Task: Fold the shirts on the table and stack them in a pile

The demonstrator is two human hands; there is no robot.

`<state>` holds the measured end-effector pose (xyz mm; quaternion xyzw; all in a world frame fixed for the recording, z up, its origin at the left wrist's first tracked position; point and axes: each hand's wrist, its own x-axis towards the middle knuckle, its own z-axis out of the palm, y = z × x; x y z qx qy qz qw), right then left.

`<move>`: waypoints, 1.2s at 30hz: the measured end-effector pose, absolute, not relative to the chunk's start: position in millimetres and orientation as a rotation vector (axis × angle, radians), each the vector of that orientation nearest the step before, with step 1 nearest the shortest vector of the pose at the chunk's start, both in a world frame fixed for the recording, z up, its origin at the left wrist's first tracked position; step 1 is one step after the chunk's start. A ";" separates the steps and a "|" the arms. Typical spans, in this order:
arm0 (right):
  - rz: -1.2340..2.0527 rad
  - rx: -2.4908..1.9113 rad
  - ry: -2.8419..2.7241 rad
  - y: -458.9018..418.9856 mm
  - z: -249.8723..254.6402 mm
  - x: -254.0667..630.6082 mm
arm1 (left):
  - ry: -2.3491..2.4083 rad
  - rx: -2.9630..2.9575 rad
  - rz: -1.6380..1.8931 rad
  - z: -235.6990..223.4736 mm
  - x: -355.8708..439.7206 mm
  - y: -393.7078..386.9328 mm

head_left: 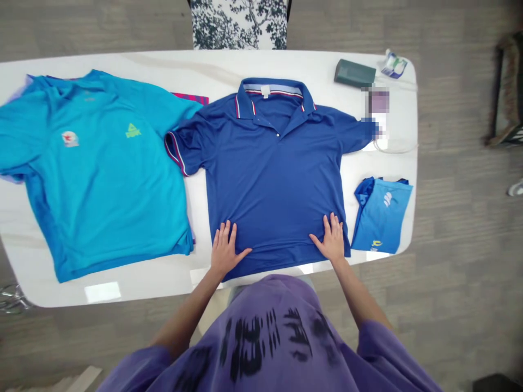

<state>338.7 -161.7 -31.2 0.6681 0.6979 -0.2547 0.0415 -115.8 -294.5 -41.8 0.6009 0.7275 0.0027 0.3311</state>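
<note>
A dark blue polo shirt (278, 174) lies spread face up on the white table, its collar away from me and its hem near the front edge. My left hand (225, 249) rests flat on the lower left of the shirt, fingers stretched out and thumb pointing inward. On the lower right of it lies my right hand (332, 239), also flat with the fingers spread. Both hands press on the cloth and grip nothing. The shirt's left sleeve touches a bright blue T-shirt (110, 174) spread out beside it.
Under the T-shirt, edges of other garments show. Right of the polo is a folded blue garment (384, 215). A dark green case (354, 73) and a small packet (394, 64) sit at the far right corner of the white table (163, 62). A patterned chair back (241, 24) stands behind.
</note>
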 end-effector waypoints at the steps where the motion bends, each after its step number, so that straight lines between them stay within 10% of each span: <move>1: -0.775 2.044 2.146 -165.3 -32.5 342.7 | 1.912 1.573 -0.012 -40.2 -117.5 -298.5; 17: -0.984 1.903 2.366 -265.3 -45.0 426.1 | 2.015 1.613 -0.081 -42.4 -85.0 -412.9; 28: -0.472 2.284 2.521 132.7 -32.9 356.7 | 2.157 1.687 0.508 -74.6 -90.1 -65.4; 36: -0.447 2.031 2.306 212.8 -58.7 366.9 | 2.190 1.643 0.462 -85.5 -83.3 -47.6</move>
